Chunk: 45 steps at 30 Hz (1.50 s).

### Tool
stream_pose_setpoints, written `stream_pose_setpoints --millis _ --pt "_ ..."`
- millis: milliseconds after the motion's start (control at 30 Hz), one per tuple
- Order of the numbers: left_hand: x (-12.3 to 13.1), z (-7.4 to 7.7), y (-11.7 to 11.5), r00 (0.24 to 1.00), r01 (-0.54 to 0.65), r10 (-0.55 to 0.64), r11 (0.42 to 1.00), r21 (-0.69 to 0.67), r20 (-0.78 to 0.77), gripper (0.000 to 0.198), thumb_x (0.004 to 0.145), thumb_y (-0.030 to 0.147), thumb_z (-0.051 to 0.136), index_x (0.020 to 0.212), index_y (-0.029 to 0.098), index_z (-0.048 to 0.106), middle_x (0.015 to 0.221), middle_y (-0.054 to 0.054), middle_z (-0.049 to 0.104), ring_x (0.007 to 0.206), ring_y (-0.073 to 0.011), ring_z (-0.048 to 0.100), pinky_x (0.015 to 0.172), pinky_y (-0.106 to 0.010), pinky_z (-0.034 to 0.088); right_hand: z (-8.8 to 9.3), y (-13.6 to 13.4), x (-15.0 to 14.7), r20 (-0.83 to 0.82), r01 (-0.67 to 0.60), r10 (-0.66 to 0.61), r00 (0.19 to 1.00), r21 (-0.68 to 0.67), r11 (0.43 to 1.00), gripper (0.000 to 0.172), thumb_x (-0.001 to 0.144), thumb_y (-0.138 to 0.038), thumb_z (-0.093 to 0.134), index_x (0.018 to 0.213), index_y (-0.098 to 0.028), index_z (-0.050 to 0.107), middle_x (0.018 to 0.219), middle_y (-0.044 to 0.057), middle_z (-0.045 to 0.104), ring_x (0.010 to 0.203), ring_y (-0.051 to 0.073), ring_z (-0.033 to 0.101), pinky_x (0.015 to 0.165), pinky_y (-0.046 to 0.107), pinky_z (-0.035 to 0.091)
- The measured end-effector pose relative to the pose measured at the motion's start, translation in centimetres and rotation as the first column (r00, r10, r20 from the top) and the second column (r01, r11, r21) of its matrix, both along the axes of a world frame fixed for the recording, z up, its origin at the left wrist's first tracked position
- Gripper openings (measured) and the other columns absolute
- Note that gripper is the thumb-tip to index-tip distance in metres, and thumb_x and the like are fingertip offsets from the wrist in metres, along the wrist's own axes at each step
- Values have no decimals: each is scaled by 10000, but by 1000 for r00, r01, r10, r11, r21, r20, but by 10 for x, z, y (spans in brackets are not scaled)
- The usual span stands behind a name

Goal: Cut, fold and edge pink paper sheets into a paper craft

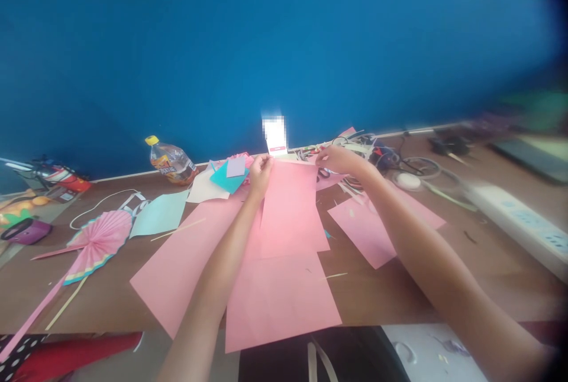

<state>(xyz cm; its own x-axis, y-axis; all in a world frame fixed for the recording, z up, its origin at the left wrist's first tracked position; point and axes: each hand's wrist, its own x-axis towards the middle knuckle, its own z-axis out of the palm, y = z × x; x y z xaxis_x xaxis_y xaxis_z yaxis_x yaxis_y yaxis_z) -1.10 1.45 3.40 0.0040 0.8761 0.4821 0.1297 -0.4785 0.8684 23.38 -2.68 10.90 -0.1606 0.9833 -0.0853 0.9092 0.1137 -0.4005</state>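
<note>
My left hand pinches the far left corner of a pink paper sheet. My right hand pinches its far right corner. The sheet is held stretched between both hands, its near part lying on other pink sheets spread over the brown table. Both arms reach forward across the table towards the blue wall.
A pleated pink paper fan lies at the left, beside a pale blue sheet. A plastic bottle lies by the wall. Teal and lilac paper pieces, tangled cables and a white power strip sit further right.
</note>
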Motion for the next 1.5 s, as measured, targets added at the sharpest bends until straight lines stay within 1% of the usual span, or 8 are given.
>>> stream_pose_setpoints --millis 233,700,1033,1167,1267,1333,1433,1500 --pt "1 4 -2 1000 6 -6 1000 -25 1 235 825 378 559 927 169 590 945 -67 644 887 -152 598 802 -263 467 1 0 -1 39 10 -9 999 -33 999 235 820 -295 508 880 -191 710 796 77 692 688 190 608 601 259 398" --pt "0 3 -1 1000 29 -29 999 -17 -7 233 821 373 565 926 167 593 939 -61 640 892 -152 596 805 -267 466 -1 2 0 48 8 -5 999 -63 998 248 786 -257 502 923 -212 704 814 74 692 680 189 598 600 266 407" --pt "1 4 -3 1000 15 -15 1000 -9 -12 223 825 368 552 920 169 584 943 -63 638 890 -153 593 799 -267 460 1 0 -2 52 37 -34 998 -49 998 239 774 -240 529 940 -213 700 856 74 700 712 197 610 597 262 405" --pt "-2 4 -3 999 32 -32 999 -19 -37 183 832 330 537 930 181 581 941 -56 633 866 -148 587 779 -267 455 5 -4 -4 67 28 -30 997 38 999 216 779 -227 519 911 -215 689 933 78 701 743 200 611 596 261 391" --pt "-9 10 -2 989 58 -65 997 -55 -133 214 821 274 539 1018 202 577 928 -49 641 794 -144 587 738 -274 455 9 -8 -7 144 18 -36 989 125 992 236 793 -213 485 923 -211 682 992 95 690 807 224 611 625 275 392" --pt "-12 18 -3 959 80 -78 997 -3 -272 292 815 251 541 1104 218 570 962 -57 653 857 -170 595 790 -304 453 11 -12 -10 209 -8 -25 978 159 987 261 808 -211 457 938 -209 684 1012 108 682 847 246 609 653 294 398" --pt "-8 30 -8 850 160 -44 971 176 -526 317 819 279 551 1130 237 593 1120 -74 636 1106 -234 527 981 -379 372 12 -15 -15 262 -70 20 965 181 981 286 837 -223 427 965 -220 682 1040 111 676 884 258 603 669 306 396" --pt "-2 34 -13 779 234 -57 950 206 -625 370 799 334 599 1158 246 585 1193 -82 610 1175 -262 490 1033 -400 324 12 -16 -18 277 -117 62 959 188 975 294 854 -229 411 980 -229 678 1045 100 676 888 248 600 668 298 385"
